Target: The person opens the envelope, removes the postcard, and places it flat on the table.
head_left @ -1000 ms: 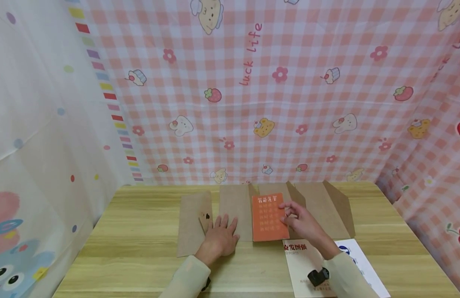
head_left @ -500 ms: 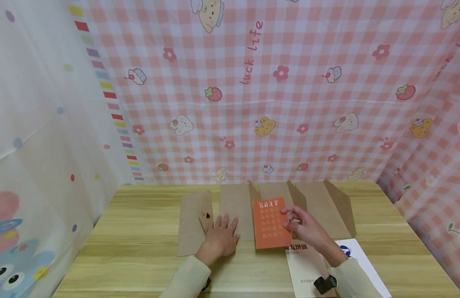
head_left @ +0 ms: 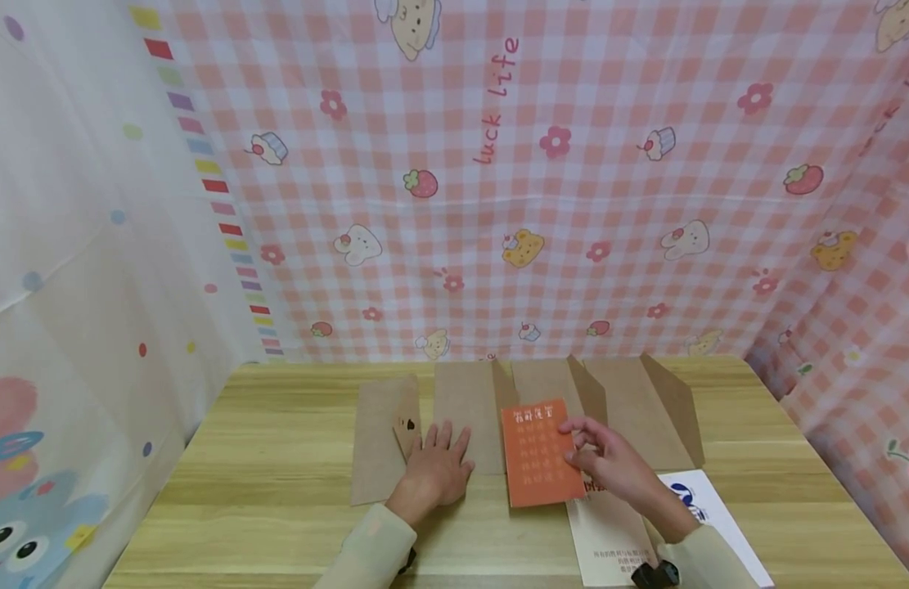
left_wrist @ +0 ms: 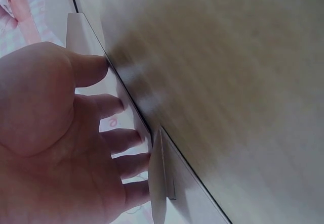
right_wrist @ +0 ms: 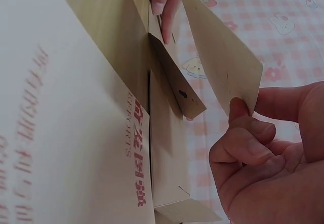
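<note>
An orange card [head_left: 538,458] with white lettering is held up by my right hand [head_left: 619,470], which pinches its right edge between thumb and fingers. From behind, in the right wrist view, the card's plain beige back [right_wrist: 223,57] shows. My left hand [head_left: 435,473] rests with fingers spread on the front of a kraft paper envelope [head_left: 461,401]. Left of it lies another kraft envelope [head_left: 376,433], its flap raised, with a dark spot on the flap. The left wrist view shows my left palm [left_wrist: 50,133] with fingers extended over the envelope.
Two more kraft envelopes, a middle one [head_left: 542,376] and a right one [head_left: 623,417], lie along the back with flaps raised. Nearer are a cream card [head_left: 609,544] with red characters and a white card [head_left: 726,523] with a blue mark. A checked cloth [head_left: 454,213] hangs behind the table [head_left: 255,491].
My right hand has drawn the orange card nearer and slightly right, away from the envelopes. The card now covers more of the cream card's top. My left hand has stayed in place.
</note>
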Motion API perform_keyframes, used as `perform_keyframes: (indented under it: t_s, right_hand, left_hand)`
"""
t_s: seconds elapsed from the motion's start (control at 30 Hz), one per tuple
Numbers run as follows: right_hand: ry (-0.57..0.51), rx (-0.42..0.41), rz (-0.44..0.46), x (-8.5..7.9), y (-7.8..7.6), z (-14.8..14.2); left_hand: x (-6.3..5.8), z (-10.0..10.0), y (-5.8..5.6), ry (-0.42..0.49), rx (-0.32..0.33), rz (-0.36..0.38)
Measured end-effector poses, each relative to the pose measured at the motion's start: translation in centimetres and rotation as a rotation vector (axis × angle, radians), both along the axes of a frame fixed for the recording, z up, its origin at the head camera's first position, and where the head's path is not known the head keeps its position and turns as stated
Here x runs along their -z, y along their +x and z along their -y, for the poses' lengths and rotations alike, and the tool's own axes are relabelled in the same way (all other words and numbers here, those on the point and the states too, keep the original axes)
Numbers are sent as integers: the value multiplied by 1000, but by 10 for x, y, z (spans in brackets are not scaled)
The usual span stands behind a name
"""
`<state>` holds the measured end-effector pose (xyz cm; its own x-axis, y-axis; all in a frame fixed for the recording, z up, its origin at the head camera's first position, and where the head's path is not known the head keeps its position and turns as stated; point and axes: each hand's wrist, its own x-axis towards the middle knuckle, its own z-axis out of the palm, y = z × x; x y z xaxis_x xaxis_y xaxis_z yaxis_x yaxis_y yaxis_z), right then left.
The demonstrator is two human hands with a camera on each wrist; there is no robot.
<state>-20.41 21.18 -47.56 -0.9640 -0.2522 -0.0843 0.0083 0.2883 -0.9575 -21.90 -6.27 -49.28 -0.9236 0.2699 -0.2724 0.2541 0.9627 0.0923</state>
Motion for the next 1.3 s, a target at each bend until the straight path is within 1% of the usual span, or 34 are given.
perform_keyframes:
  t_s: [0.13,0.37,0.5,0.57,0.97,1.07,1.2,1.3]
  right_hand:
    - [-18,-12,18,1,4,-2]
    - [-1,-49,-5,4,12,-5]
    - [-14,-58,-1,6,17,-7]
    - [-23,-55,7,7,20,-7]
    - [-30,-105,58,17,33,-7]
    - [-43,-127,57,20,36,-7]
    - [-71,-179,50,25,40,-5]
    - [-72,-194,57,29,41,-3]
  left_hand:
    - [-2,0,0,4,2,1]
    - [-6,-1,0,-19,5,-1]
    - [-6,-1,0,-18,4,-1]
    - [-6,-1,1,-17,3,0]
    - [-3,-2,0,-22,-1,0]
    - [-2,-2,1,-23,-4,1]
    - [-2,-2,1,-27,-7,-1]
    - [-2,-3,1,-27,-7,-5]
